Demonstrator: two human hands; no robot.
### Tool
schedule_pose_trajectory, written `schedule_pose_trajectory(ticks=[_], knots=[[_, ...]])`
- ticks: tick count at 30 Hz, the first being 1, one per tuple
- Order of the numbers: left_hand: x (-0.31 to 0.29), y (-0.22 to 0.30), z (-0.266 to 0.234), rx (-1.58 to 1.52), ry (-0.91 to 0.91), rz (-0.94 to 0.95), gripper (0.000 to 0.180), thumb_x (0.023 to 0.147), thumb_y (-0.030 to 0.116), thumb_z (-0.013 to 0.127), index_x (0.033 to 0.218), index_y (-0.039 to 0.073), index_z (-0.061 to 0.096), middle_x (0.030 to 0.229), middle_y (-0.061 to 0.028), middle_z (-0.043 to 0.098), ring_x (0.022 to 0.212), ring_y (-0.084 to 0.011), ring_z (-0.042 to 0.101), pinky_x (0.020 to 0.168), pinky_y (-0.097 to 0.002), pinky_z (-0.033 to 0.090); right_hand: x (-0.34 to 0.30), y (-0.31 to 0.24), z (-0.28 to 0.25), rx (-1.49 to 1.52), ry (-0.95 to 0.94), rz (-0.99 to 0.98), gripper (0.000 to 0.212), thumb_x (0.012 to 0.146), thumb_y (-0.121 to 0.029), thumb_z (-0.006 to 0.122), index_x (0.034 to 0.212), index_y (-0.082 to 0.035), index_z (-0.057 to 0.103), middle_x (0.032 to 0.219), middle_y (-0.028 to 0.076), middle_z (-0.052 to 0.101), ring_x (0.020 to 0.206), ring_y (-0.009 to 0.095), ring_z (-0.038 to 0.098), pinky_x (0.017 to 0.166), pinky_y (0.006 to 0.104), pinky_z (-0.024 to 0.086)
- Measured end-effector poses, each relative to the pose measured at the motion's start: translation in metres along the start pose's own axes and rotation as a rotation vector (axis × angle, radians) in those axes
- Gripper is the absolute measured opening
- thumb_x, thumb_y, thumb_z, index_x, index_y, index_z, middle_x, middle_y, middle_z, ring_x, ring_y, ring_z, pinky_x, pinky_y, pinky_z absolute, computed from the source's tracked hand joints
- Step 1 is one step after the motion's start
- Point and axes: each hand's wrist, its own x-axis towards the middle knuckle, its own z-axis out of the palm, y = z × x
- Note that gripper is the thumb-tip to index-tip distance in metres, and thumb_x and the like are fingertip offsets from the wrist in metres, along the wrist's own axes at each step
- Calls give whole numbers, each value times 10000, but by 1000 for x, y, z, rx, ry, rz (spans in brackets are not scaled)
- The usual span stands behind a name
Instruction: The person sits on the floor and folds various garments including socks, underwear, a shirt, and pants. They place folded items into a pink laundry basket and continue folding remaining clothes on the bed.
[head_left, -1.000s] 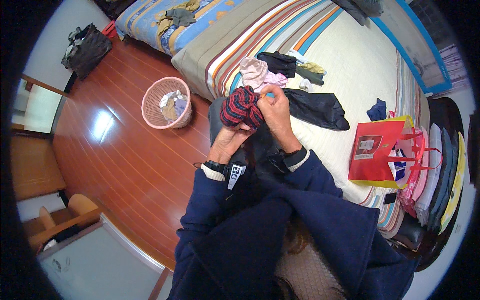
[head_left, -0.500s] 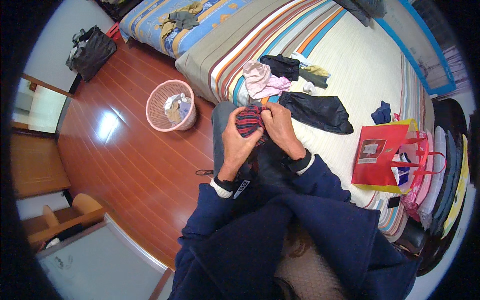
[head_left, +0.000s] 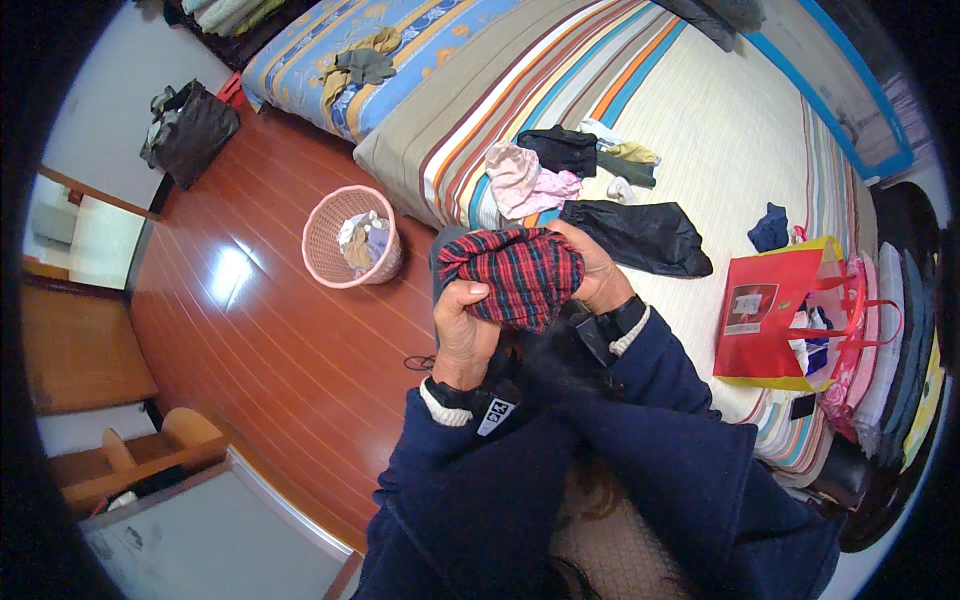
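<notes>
A red and black striped cloth bundle (head_left: 515, 277) is held between both hands above my lap. My left hand (head_left: 466, 328) grips its lower left side, thumb on top. At its right edge my right hand (head_left: 597, 270) is closed on it, most fingers hidden under the fabric. Just past the bundle on the bed lie a black garment (head_left: 640, 237), a pink cloth (head_left: 525, 180), a smaller black garment (head_left: 560, 151) and a white balled cloth (head_left: 620, 190).
A pink basket (head_left: 318, 262) with some cloths stands on the wooden floor to the left. A red bag (head_left: 750, 320) sits on the bed at right, near a dark blue cloth (head_left: 769, 228) and stacked cushions (head_left: 885, 345). A black bag (head_left: 195, 135) rests at far left.
The striped cloth has opened out from a compact, mostly covered bundle into a wider one. My hands have moved farther apart and slightly nearer to me. The view has shifted a little.
</notes>
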Motion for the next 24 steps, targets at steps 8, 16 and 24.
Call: schedule_pose_trajectory(ticks=[8,16,24], knots=[[24,10,14,6,52,19,393,760,103,532,1131,-26,534,1099,-131,615,1006,-249,602,925,-374,469,-2,26,-8,104,137,-228,257,934,-179,514,1121,-11,572,1064,116,647,906,188,646,825,333,536],[19,5,0,443,135,-294,310,864,202,575,1113,25,525,1022,-88,620,836,-170,643,632,-268,553,8,14,1,-501,254,-728,213,975,-189,452,1035,-17,563,985,68,648,851,123,629,767,265,522],[21,4,-12,621,127,-197,248,796,60,527,1030,-11,573,924,-53,638,763,-135,639,642,-263,528,0,19,4,-764,332,-616,191,941,-209,541,876,-33,580,813,-6,603,686,49,539,660,205,463]])
